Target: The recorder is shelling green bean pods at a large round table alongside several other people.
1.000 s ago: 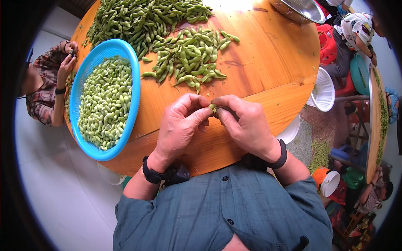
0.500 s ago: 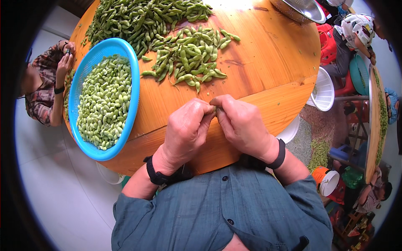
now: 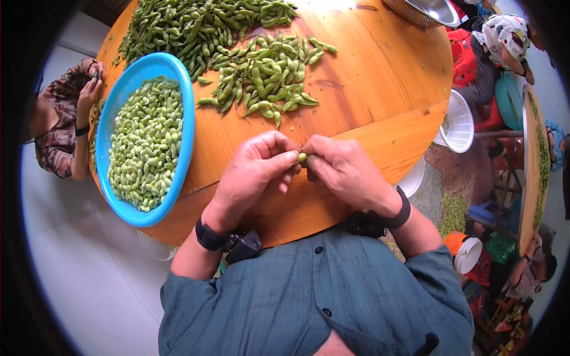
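In front of my chest, over the wooden table (image 3: 380,77), my hands meet fingertip to fingertip. They pinch a small green edamame pod (image 3: 303,158) between them, mostly hidden by the fingers. My left hand (image 3: 252,169) has thumb and fingers closed at its left end. My right hand (image 3: 344,169) grips the other end. Just beyond lies a loose small heap of edamame pods (image 3: 261,74), with a larger pile of pods (image 3: 178,32) behind it. At the left, a blue plastic basket (image 3: 189,118) holds many shelled green beans (image 3: 142,142).
A metal colander (image 3: 409,15) stands at the far right edge. White baskets (image 3: 457,121) sit below the table's right side. Across on the left, another person's hands (image 3: 92,89) are at the table's edge. More people and a second table (image 3: 530,178) are at right.
My left hand has turned and its fingers have opened out somewhat, so a green bit of the pod now shows between the fingertips. The right hand has shifted slightly.
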`<state>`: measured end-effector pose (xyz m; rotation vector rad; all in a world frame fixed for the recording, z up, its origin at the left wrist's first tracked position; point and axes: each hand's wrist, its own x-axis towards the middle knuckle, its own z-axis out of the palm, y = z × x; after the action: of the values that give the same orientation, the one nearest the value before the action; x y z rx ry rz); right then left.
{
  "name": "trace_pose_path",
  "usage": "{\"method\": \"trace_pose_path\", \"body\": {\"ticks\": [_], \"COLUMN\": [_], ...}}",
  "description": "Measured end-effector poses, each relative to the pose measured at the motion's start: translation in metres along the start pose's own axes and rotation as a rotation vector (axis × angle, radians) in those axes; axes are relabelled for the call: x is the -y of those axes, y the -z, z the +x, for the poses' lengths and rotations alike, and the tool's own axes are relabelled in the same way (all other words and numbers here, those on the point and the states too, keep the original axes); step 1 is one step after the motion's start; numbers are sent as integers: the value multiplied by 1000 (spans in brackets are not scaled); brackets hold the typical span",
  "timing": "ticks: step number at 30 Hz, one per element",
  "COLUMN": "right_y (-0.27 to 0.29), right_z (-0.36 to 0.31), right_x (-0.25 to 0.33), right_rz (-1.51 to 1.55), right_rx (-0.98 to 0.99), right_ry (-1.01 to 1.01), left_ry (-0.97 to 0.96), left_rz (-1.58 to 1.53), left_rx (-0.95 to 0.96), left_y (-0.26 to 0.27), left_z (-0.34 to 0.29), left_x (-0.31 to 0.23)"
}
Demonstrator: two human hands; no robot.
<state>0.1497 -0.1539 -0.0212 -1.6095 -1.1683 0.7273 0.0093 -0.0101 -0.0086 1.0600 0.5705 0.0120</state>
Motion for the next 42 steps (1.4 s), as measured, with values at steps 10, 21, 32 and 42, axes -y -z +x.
{"method": "trace_pose_path", "body": {"ticks": [10,21,32,42], "right_y": [1,-3,-5,3], "right_z": [2,5,-2,-1], "right_x": [4,3,-1,7], "right_rz": [40,43,-190,262], "right_rx": [47,-37,-137,-107], "right_ry": [7,-92,163,-192], "left_ry": [52,-627,-177,-232], "left_rz": [-191,841,117,174], "left_rx": [110,-176,-102,-82], "left_y": [13,-4,2,-2], "left_z": [6,2,5,0], "left_x": [4,7,6,9]}}
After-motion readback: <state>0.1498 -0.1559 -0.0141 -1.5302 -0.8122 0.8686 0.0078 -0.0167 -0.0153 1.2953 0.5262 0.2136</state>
